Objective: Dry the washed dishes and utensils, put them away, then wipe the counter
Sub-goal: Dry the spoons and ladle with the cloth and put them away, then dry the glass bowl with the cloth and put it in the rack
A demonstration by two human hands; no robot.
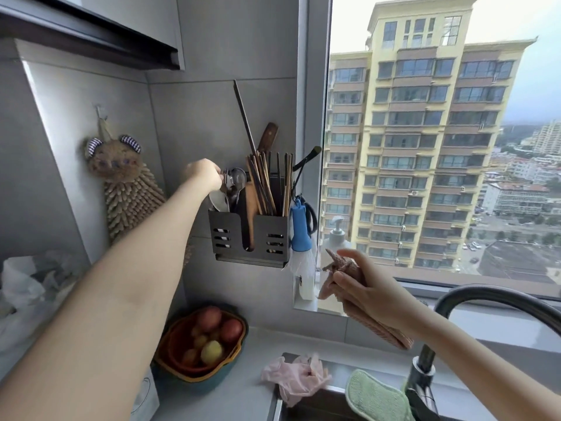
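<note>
Hiding its lower ends behind the wall of the utensil holder (226, 230), the cutlery (232, 185) stands in the left compartment, where the left hand (202, 174) curls round its tops, fingertips hard to make out, while the right hand (364, 291) grips a pink cloth (344, 267) above the counter's (243, 393) back edge.

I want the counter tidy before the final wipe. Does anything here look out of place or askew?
Yes: a crumpled pink glove lies half on the counter, half over the edge of the sink, right where wiping would go. A green pad lies at the same sink. The wall holder looks straight; no spill shows.
</note>
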